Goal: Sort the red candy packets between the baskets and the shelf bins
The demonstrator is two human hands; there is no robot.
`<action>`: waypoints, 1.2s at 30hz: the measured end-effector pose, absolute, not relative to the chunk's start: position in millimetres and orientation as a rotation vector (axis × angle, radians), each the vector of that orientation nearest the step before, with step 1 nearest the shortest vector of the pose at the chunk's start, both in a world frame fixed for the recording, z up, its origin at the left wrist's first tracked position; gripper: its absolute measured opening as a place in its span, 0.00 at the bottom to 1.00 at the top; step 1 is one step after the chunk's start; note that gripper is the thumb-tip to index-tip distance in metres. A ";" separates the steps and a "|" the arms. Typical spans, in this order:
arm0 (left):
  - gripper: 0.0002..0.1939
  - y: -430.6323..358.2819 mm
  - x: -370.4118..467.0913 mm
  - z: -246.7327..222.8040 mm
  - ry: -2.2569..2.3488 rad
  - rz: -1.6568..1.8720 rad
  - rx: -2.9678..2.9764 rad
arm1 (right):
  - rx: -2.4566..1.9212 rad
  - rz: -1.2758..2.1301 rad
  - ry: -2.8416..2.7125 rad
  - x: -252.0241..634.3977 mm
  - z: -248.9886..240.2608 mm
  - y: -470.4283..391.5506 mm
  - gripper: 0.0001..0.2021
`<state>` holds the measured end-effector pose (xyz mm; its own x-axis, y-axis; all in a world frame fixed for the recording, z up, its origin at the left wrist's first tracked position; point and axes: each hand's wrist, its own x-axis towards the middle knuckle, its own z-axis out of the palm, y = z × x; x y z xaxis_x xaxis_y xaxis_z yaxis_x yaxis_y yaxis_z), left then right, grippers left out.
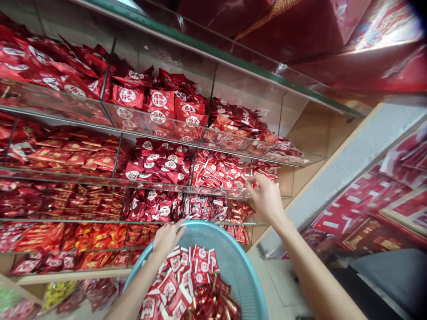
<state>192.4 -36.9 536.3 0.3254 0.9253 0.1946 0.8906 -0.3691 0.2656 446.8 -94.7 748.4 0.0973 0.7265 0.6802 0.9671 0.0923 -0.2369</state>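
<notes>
My left hand (pixel 167 238) is closed over the far rim of a round light-blue plastic basket (pixel 251 271). Inside the basket lie many small red-and-white candy packets (pixel 202 253) and, at the lower right, darker red packets with gold edges (pixel 213 298). My right hand (pixel 267 198) is at the right end of a shelf, in front of a compartment of red-and-white packets (pixel 220 171). Its thumb and fingers are curled together at the shelf's front edge. Whether a packet is between them cannot be made out.
Glass shelves (pixel 160 180) with upright dividers hold red packets of several kinds. Large dark red boxes (pixel 300 40) rest above. To the right are a white wall edge (pixel 347 178), more red goods (pixel 356 200) and a grey-blue surface (pixel 393 275). Bagged items (pixel 60 293) lie below the shelves.
</notes>
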 end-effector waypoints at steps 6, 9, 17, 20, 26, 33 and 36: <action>0.24 -37.0 192.8 537.2 1.695 0.445 2.442 | -1.532 0.435 -1.537 423.4 631.9 -107.2 0.08; 0.24 -36.5 192.6 535.4 1.697 0.462 2.445 | -1.514 0.843 -1.149 413.4 558.8 -109.4 0.08; 0.24 -37.9 192.9 537.7 1.698 0.451 2.427 | -1.447 1.254 -0.562 396.7 493.7 -125.0 0.11; 0.24 -37.6 192.9 538.2 1.694 0.461 2.446 | -1.470 1.266 -0.551 394.4 492.8 -123.5 0.10; 0.24 -37.2 192.5 535.8 1.697 0.474 2.463 | -1.499 1.273 -0.618 384.0 491.7 -114.8 0.09; 0.24 -37.3 191.8 536.7 1.693 0.462 2.433 | -1.599 1.194 -0.737 375.1 485.1 -106.0 0.11; 0.24 -36.7 191.6 536.4 1.684 0.473 2.426 | -1.603 1.076 -0.826 381.3 486.0 -102.9 0.13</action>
